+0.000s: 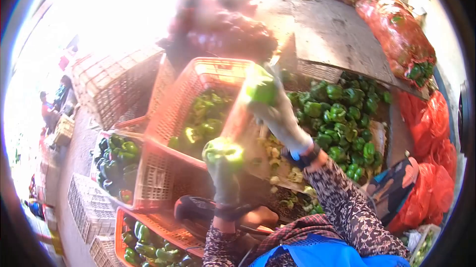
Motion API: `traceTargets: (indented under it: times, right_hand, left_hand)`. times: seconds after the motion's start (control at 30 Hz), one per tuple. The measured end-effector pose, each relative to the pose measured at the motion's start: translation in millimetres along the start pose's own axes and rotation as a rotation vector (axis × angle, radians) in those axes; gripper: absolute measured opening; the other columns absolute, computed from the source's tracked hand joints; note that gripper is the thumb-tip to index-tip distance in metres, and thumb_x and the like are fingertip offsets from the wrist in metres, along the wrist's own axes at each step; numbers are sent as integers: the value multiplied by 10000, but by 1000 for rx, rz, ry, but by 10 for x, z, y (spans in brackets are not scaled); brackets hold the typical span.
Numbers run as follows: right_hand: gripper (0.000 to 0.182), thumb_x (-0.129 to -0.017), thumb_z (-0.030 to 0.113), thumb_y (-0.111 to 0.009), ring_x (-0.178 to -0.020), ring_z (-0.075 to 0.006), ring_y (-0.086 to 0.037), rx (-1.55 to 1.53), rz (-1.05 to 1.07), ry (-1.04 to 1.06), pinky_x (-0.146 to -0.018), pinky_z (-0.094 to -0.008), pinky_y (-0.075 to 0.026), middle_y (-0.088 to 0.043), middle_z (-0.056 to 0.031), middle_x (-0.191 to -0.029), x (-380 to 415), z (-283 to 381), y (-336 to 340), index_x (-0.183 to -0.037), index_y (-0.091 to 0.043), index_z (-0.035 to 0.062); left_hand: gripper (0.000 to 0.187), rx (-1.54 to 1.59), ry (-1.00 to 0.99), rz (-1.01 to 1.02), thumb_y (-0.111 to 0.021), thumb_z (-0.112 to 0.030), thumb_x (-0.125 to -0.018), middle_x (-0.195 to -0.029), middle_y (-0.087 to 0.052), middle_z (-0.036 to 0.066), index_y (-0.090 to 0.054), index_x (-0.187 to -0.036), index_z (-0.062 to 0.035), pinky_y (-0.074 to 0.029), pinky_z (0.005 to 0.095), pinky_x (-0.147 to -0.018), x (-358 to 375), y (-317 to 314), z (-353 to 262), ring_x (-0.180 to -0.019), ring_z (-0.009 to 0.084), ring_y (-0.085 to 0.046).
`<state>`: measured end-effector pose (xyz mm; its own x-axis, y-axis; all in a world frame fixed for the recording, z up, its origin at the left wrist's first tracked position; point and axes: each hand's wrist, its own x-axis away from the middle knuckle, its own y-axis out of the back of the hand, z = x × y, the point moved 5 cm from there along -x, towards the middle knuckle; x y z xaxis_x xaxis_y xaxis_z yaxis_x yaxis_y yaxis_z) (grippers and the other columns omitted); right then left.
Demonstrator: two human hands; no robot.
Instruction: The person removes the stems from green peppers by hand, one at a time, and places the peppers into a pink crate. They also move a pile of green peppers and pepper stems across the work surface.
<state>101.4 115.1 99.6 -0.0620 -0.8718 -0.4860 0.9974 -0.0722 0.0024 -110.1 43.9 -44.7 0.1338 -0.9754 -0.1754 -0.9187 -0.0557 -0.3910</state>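
My right hand (277,118), in a pale glove, holds a green bell pepper (261,87) above the right rim of an orange plastic crate (171,130). Nearer to me, my gloved left hand (224,180) grips another green bell pepper (218,152) beside the crate's near corner. Inside that crate lie several yellowish-green peppers (206,118). To the right of my hands spreads a heap of dark green bell peppers (342,118). Pale trimmings (275,155) are scattered between the heap and the crate. Both held peppers look washed out by glare.
A white crate of peppers (154,180) and an orange crate of peppers (118,232) stand at the left. Farther off are a stacked pale crate (116,81) and filled red net sacks (396,39). Red plastic bags (431,182) hang at right. Background people (49,108) appear far left.
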Motion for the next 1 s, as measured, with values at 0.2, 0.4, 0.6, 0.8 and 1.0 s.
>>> traceTargets:
  times: [0.2, 0.4, 0.6, 0.8, 1.0]
  right_hand:
    - [597, -969, 432, -710, -1125, -360, -705, 244, 583, -186, -941, -439, -540, -722, -229, -1201, 143, -84, -472, -1351, -622, -18]
    - [499, -947, 168, -635, -1097, -173, -628, -20, 618, -341, -945, -336, -514, -662, -85, -1242, 872, -309, -599, -1406, -534, 0]
    - [548, -982, 127, -569, -1196, -165, -570, -345, 249, -381, -1028, -312, -470, -555, -89, -1374, 1221, -255, -591, -1501, -436, 11]
    - [603, -1000, 340, -651, -809, -115, -645, -177, 474, -321, -715, -265, -539, -651, -13, -1046, 1379, -259, -659, -1487, -466, 34]
    - [665, -914, 497, -781, -875, -67, -636, -443, 664, -553, -728, -234, -541, -676, 29, -1043, 1373, 32, -659, -1347, -581, 34]
  left_hand:
    - [571, -469, -133, -29, -833, -70, -851, -1187, -637, 30, -541, -1342, -77, -562, 313, -849, -39, -74, -494, -995, 147, -635]
    - [925, -851, -567, 136, -837, -189, -770, -1477, -491, 176, -351, -1544, -42, -400, 444, -1163, -10, -283, -741, -1383, 360, -503]
    - [984, -25, 23, 85, -822, -320, -879, -1551, -430, 111, -239, -1641, -98, -379, 413, -1176, 176, -218, -335, -1426, 250, -439]
    - [668, 203, 262, 56, -772, -327, -925, -1294, -527, -17, -442, -1475, -144, -441, 276, -1026, 442, -300, -383, -1202, 117, -501]
    - [394, 244, 171, 127, -723, -275, -958, -1198, -605, -22, -572, -1291, -127, -470, 258, -975, 555, -414, -518, -1085, 80, -554]
